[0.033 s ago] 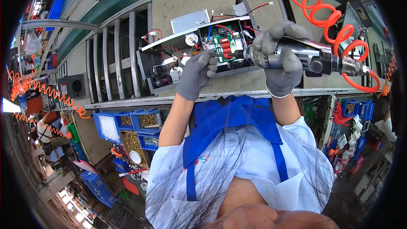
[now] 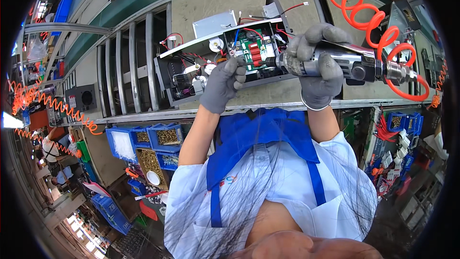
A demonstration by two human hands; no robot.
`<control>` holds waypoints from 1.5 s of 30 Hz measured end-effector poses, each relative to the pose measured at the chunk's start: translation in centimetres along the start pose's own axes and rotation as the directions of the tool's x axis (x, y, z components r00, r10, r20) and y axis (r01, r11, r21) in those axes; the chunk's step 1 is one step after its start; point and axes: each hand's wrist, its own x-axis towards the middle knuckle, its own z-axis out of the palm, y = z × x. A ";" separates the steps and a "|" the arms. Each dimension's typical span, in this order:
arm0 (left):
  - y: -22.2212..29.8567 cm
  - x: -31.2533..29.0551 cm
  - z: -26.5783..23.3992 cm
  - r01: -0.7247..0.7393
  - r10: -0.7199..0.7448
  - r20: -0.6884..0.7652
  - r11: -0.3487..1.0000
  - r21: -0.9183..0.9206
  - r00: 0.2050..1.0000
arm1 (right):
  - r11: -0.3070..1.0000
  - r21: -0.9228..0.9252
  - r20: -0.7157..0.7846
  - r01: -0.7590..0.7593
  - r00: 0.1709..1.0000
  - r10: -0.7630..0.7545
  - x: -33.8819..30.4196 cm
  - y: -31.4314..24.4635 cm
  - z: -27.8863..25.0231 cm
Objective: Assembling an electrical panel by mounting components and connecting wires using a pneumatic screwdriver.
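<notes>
My right hand (image 2: 318, 62), in a grey glove, grips a silver and black air screwdriver (image 2: 352, 64) lying nearly level, its bit pointing left. A coiled orange air hose (image 2: 373, 29) joins its rear end. My left hand (image 2: 224, 82), gloved too, is closed in a pinch at the bit's tip; whatever lies between the fingertips is hidden. Both hands are over an open metal housing (image 2: 165, 74) on the bench. Inside it sits a green circuit board (image 2: 253, 48) with red parts, which the bit crosses. Loose red wires (image 2: 292, 8) stick out of the housing.
Metal rollers (image 2: 135, 67) lie left of the housing. A grey box with a round black opening (image 2: 86, 97) stands farther left. Blue bins (image 2: 165, 136) of small brass-coloured parts are below the bench edge at left. White connectors and red wires (image 2: 385, 132) hang at right.
</notes>
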 end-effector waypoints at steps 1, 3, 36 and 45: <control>0.0 0.1 0.0 0.023 -0.022 0.015 0.999 -0.028 1.000 | 0.999 0.041 -0.013 0.000 1.000 0.000 0.2 0.2 -0.3; -0.1 0.6 0.1 0.070 -0.066 0.045 0.994 -0.084 0.997 | 0.998 0.054 -0.006 0.015 1.000 -0.014 0.1 0.2 -1.2; 7.7 12.5 -2.6 -0.582 -0.331 0.501 -0.630 0.514 0.800 | 0.900 -0.427 0.089 -0.085 0.987 0.136 1.4 6.3 -3.2; 6.2 14.6 -7.4 -0.483 -0.222 0.432 -0.302 0.822 0.874 | 0.592 -0.801 0.319 0.085 0.898 0.303 2.4 9.6 -0.7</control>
